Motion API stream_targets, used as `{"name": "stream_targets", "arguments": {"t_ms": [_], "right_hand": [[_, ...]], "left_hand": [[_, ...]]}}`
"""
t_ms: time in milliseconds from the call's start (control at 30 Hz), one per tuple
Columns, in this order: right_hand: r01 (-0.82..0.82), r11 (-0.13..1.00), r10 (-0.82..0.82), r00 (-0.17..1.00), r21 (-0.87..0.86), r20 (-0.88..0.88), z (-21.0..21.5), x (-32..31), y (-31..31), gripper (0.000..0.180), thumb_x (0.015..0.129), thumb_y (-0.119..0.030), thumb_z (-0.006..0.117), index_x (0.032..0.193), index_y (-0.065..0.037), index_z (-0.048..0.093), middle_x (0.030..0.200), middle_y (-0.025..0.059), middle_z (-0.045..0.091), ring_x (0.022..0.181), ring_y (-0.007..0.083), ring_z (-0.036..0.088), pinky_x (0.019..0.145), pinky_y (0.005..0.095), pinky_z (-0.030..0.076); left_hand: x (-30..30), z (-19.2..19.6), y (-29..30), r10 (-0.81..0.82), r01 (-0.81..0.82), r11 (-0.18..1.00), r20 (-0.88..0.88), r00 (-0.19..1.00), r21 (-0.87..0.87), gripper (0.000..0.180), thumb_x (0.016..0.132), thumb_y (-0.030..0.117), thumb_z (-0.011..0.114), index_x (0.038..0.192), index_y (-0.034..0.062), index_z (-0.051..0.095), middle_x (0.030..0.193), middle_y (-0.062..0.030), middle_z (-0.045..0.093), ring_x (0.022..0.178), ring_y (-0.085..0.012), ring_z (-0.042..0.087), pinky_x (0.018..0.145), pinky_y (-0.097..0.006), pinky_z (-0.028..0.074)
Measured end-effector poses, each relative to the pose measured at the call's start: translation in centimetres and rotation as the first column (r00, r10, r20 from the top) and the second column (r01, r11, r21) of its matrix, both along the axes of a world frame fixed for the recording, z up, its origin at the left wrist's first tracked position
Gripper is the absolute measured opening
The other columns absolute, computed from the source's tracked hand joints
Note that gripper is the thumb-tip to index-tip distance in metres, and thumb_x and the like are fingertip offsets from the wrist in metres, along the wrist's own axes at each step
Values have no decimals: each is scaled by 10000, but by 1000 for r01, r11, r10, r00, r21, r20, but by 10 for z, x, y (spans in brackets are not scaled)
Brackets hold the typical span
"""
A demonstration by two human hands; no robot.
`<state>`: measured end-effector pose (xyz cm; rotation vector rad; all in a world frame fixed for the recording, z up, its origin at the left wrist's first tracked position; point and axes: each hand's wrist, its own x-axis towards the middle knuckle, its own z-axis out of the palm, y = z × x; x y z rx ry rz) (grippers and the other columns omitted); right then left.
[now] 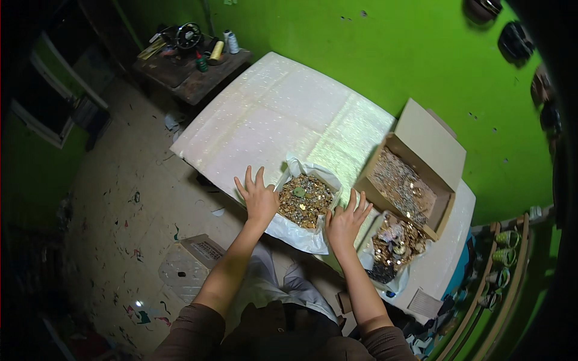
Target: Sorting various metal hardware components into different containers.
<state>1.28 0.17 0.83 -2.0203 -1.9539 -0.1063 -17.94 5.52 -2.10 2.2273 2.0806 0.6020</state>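
A white plastic bag (301,240) lies at the table's near edge, spread open around a heap of small gold and silver metal pieces (301,207). A small green round piece (299,192) rests on top of the heap. At the bag's left rim, my left hand (259,201) pinches the plastic between thumb and forefinger, its other fingers fanned out. On the opposite side my right hand (345,225) holds the right rim in a similar way, three fingers spread. Exactly where the fingertips grip is partly hidden.
An open cardboard box (446,215) with small metal pieces stands right on the pale covered table (259,114). Beside it sits another plastic bag (397,281) of gold pieces. A side table (198,87) carries a sewing machine (189,36) and thread spools. A carton (191,265) is on the littered floor.
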Motion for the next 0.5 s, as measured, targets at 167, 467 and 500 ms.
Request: {"name": "stream_targets", "arguments": {"t_ms": [167,467,500], "right_hand": [[-56,995,61,996,77,-72,-12,-49,49,210,702,-161,626,669,44,596,1281,250,350,1245,433,220,1016,591,106],[-205,971,228,952,127,-204,-22,-134,150,175,718,-110,629,758,57,598,1239,250,380,1189,438,281,980,532,251],[-226,969,242,951,102,-194,-18,-140,158,181,722,-105,625,795,59,604,1230,248,390,1180,434,292,975,501,274]], "left_hand": [[-61,-7,38,31,-31,1000,4,1000,-3,138,689,191,637,717,63,677,1263,-136,396,1270,-370,173,996,-621,4],[-161,-18,97,132,-131,991,34,991,-27,153,702,211,630,760,78,680,1226,-119,422,1256,-366,207,989,-636,47],[-169,-17,101,141,-141,990,18,990,-19,154,703,216,630,754,78,675,1217,-112,430,1251,-363,219,989,-637,60]]}}
